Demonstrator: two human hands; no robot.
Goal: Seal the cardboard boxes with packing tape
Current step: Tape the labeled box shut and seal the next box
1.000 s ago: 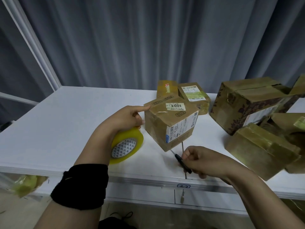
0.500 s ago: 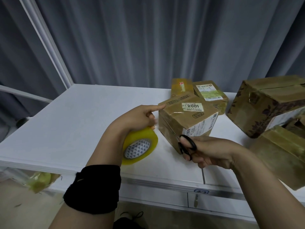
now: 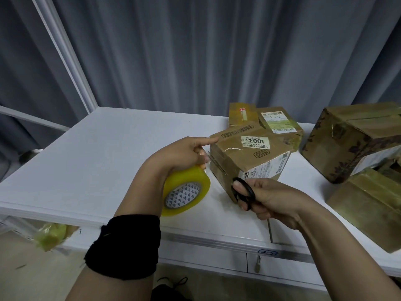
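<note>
Centre of frame: the left hand (image 3: 182,155) gripped the tape roll (image 3: 186,193), forefinger touching the "2001" box (image 3: 249,153) on the white table (image 3: 108,159); the right hand (image 3: 275,198) curled round black scissors (image 3: 244,192) at the box's near corner.

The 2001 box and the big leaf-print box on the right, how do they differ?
The 2001 box is smaller than the leaf-print box. The 2001 box is plain brown; the leaf-print box carries a dark leaf pattern. The left hand touches the 2001 box with its forefinger; no hand touches the leaf-print box. Both are taped cardboard on the white table.
</note>
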